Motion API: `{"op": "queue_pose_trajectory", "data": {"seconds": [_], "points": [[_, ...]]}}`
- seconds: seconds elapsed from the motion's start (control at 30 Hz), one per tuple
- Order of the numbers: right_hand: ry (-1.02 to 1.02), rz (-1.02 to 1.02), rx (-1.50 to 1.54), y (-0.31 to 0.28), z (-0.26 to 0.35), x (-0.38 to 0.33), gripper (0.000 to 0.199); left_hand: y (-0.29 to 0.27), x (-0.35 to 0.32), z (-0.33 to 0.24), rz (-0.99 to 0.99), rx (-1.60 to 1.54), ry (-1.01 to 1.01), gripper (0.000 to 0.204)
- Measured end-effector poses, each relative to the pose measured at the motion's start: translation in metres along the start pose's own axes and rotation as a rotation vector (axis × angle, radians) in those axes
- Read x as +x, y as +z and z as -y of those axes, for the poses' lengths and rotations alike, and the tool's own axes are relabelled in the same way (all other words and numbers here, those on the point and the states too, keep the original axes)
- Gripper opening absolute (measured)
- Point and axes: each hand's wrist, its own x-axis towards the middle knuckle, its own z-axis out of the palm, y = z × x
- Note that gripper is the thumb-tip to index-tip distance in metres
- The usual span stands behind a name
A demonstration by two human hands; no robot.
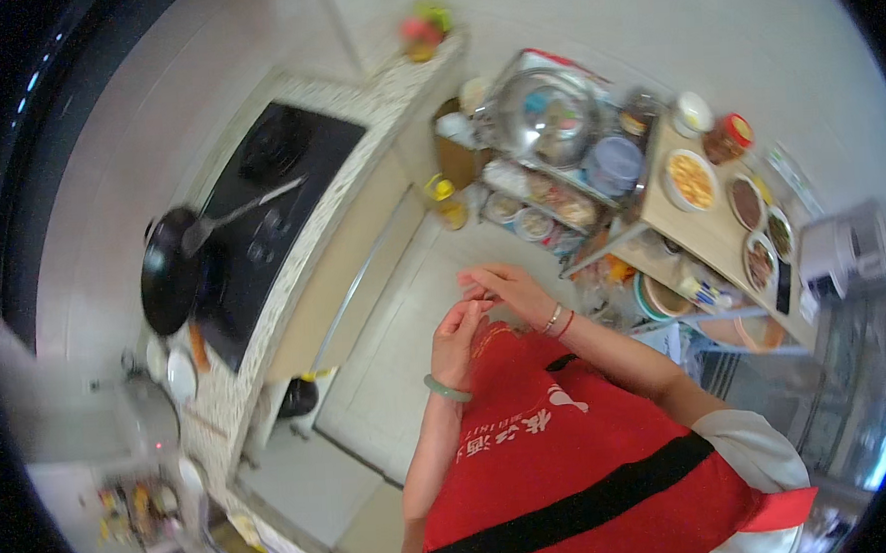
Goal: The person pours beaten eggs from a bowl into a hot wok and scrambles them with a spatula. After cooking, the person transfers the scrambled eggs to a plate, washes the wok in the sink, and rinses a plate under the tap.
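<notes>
My left hand (pixel 454 338) and my right hand (pixel 512 291) meet in front of my red apron (pixel 573 470), fingertips touching or nearly so. The left fingers are bent and closed toward the thumb; whether anything small is between them is hidden. On the right, the fingers stretch loosely leftward over the left fingertips, slightly blurred, with no object visible in them. A green bangle (pixel 447 388) circles my left wrist. Thin bracelets (pixel 555 318) sit on the right one.
Left, a black wok (pixel 170 271) and a spatula (pixel 244 215) rest on a black cooktop (pixel 291 244). At right, a wooden-topped shelf (pixel 701 225) bears a bowl of yellow pieces (pixel 689 180) and several small dishes. Beyond stand a steel basin (pixel 547 116) and an oil bottle (pixel 447 204).
</notes>
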Motion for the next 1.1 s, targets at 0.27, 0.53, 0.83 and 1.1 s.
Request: {"op": "queue_pose_trajectory", "data": {"seconds": [0.27,0.53,0.83,1.1], "points": [[-0.331,-0.641,-0.359,-0.228,0.082,-0.009,0.021,0.160,0.113,-0.001,0.261,-0.050,-0.118,0.040],[-0.259,-1.431,-1.270,-0.520,0.160,-0.046,0.072,0.260,0.199,0.040,0.339,-0.069,-0.316,0.039],[0.156,-1.352,-1.329,-0.637,0.152,-0.012,0.086,0.293,0.239,0.048,0.236,-0.071,-0.389,0.033],[-0.189,-1.420,-1.345,-0.614,0.182,-0.060,0.078,0.304,0.256,0.051,0.248,-0.066,-0.395,0.034]]}}
